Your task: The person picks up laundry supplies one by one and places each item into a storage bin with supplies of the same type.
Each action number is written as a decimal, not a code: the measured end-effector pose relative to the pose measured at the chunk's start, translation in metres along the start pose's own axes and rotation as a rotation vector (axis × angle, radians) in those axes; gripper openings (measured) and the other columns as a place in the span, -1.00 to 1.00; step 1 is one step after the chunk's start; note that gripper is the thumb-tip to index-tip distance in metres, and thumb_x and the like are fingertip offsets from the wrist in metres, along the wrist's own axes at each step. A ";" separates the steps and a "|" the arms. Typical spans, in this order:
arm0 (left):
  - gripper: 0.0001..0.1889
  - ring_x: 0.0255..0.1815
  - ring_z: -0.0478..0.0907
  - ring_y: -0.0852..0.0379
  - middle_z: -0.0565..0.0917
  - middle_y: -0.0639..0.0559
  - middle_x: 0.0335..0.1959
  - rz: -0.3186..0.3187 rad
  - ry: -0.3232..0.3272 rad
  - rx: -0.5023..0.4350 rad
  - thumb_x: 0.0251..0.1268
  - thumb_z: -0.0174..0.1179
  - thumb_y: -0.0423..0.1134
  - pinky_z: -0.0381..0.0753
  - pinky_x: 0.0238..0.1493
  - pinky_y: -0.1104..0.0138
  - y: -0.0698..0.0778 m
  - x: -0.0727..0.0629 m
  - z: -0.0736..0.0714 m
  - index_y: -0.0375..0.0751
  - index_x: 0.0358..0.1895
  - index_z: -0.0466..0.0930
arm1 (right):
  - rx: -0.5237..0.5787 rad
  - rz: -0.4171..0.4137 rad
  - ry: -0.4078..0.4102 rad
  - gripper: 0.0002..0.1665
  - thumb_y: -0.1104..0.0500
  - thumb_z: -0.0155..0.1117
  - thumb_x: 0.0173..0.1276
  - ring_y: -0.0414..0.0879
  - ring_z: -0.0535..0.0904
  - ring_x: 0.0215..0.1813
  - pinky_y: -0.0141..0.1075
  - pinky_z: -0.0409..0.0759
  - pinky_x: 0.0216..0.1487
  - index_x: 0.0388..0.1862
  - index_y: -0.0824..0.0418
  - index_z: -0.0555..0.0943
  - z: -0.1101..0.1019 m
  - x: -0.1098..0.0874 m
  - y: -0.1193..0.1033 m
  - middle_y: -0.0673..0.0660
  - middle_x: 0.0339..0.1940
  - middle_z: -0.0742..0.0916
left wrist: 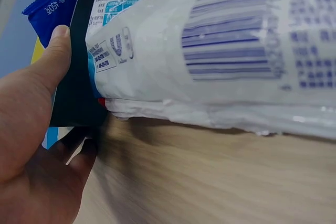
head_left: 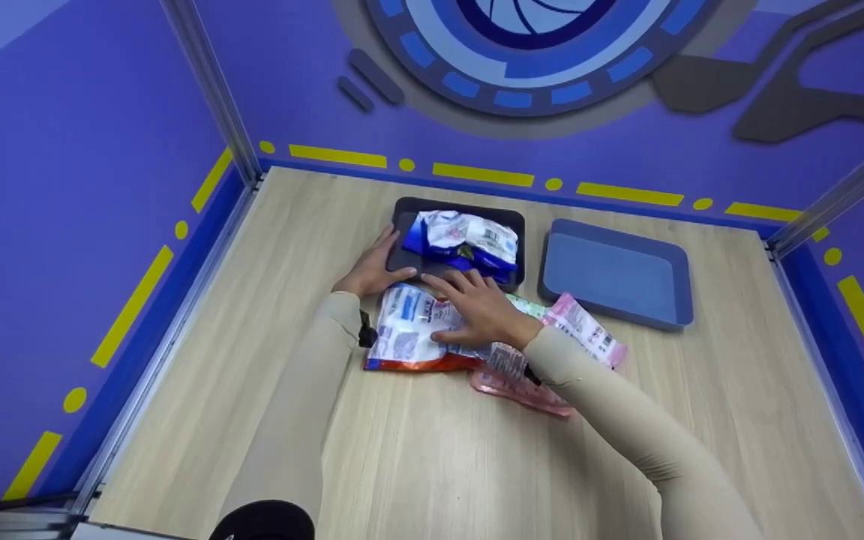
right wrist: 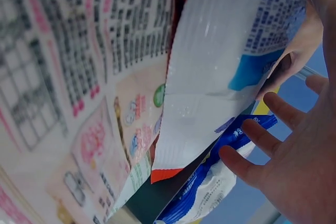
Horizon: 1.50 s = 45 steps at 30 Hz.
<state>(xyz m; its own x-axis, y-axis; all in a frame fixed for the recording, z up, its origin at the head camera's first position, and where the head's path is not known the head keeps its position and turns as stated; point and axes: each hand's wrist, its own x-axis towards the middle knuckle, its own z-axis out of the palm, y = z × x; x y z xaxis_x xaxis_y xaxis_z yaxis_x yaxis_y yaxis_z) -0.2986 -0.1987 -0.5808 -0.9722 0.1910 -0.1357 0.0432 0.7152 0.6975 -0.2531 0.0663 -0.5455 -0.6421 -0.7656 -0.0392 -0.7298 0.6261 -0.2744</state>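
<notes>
At the near left corner of the dark tray (head_left: pixel 462 203), my left hand (head_left: pixel 373 268) grips the wall. In the left wrist view its thumb (left wrist: pixel 59 51) lies on the inner side and the fingers stay outside. A blue-and-white bag (head_left: pixel 468 238) marked 450 lies in the tray. My right hand (head_left: pixel 486 309), fingers spread, is over the packages by the tray's near edge. Below it lies a white plastic bag (head_left: pixel 406 330) with an orange edge, its barcode (left wrist: pixel 228 38) showing in the left wrist view. The right wrist view shows nothing in the right hand's fingers.
A blue-grey tray (head_left: pixel 612 277) stands to the right of the dark one. Near my right wrist lie a pink-and-white packet (head_left: pixel 586 330) and a salmon-pink packet (head_left: pixel 526 394). Purple walls (head_left: pixel 372 127) bound the wooden table (head_left: pixel 417 450) at the back and sides.
</notes>
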 end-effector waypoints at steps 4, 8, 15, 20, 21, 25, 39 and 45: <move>-0.03 0.70 -0.18 -0.10 -0.23 -0.06 0.72 0.002 -0.003 0.011 0.45 0.27 0.08 -0.03 0.64 0.04 0.000 0.001 0.000 -0.21 0.68 -0.12 | -0.005 -0.014 0.002 0.18 -0.52 0.29 0.24 0.20 0.22 0.50 0.37 0.18 0.47 0.71 -0.24 0.02 0.003 0.000 -0.002 0.12 0.57 0.34; -0.04 0.70 -0.19 -0.10 -0.22 -0.06 0.72 -0.001 -0.001 0.012 0.45 0.27 0.06 -0.05 0.64 0.04 -0.001 0.002 0.001 -0.22 0.68 -0.11 | 0.002 -0.028 -0.002 0.19 -0.50 0.32 0.23 0.18 0.22 0.50 0.33 0.17 0.49 0.71 -0.25 0.01 0.005 0.000 -0.004 0.11 0.56 0.35; -0.02 0.70 -0.18 -0.08 -0.21 -0.04 0.72 -0.009 0.006 0.019 0.43 0.28 0.08 -0.04 0.65 0.05 -0.002 0.003 0.001 -0.20 0.68 -0.11 | -0.012 -0.059 0.009 0.20 -0.55 0.28 0.22 0.18 0.27 0.47 0.30 0.25 0.45 0.71 -0.20 0.03 0.009 -0.001 -0.005 0.13 0.53 0.39; -0.02 0.70 -0.18 -0.09 -0.21 -0.05 0.72 -0.010 0.004 0.030 0.43 0.28 0.09 -0.04 0.64 0.04 -0.002 0.002 0.001 -0.19 0.69 -0.12 | -0.019 -0.073 -0.003 0.22 -0.55 0.27 0.22 0.19 0.25 0.50 0.29 0.29 0.43 0.71 -0.17 0.03 0.013 -0.003 -0.006 0.11 0.54 0.39; -0.02 0.70 -0.18 -0.10 -0.21 -0.05 0.72 -0.011 0.003 0.029 0.44 0.28 0.08 -0.04 0.64 0.03 -0.002 0.002 0.001 -0.19 0.69 -0.11 | -0.017 -0.071 -0.010 0.22 -0.55 0.27 0.22 0.19 0.25 0.50 0.29 0.28 0.43 0.71 -0.18 0.02 0.014 -0.003 -0.006 0.11 0.54 0.38; -0.02 0.70 -0.18 -0.10 -0.21 -0.05 0.72 -0.012 0.002 0.023 0.43 0.28 0.08 -0.05 0.64 0.02 -0.002 0.002 0.001 -0.18 0.69 -0.11 | -0.021 -0.059 -0.030 0.23 -0.57 0.25 0.21 0.18 0.24 0.51 0.29 0.25 0.45 0.72 -0.22 -0.02 0.017 -0.003 -0.007 0.09 0.56 0.36; -0.02 0.70 -0.20 -0.10 -0.22 -0.03 0.72 -0.015 -0.002 0.007 0.44 0.27 0.10 -0.06 0.64 0.00 -0.001 0.000 0.000 -0.17 0.69 -0.12 | -0.047 -0.102 0.005 0.25 -0.58 0.26 0.20 0.19 0.30 0.42 0.31 0.28 0.39 0.71 -0.12 0.06 0.022 -0.006 -0.011 0.17 0.49 0.43; -0.02 0.70 -0.20 -0.10 -0.21 -0.04 0.72 -0.009 -0.001 0.003 0.44 0.27 0.09 -0.06 0.64 0.01 -0.001 0.000 0.000 -0.19 0.69 -0.11 | -0.051 -0.083 -0.035 0.28 -0.63 0.23 0.17 0.25 0.23 0.50 0.35 0.16 0.46 0.72 -0.17 0.01 0.022 -0.006 -0.013 0.22 0.56 0.35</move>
<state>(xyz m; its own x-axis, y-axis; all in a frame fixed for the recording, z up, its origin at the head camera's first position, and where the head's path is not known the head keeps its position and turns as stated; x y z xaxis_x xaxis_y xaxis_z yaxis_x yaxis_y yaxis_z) -0.2982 -0.1992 -0.5812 -0.9724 0.1848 -0.1425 0.0349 0.7189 0.6942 -0.2342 0.0596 -0.5629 -0.5708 -0.8195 -0.0521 -0.7919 0.5661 -0.2290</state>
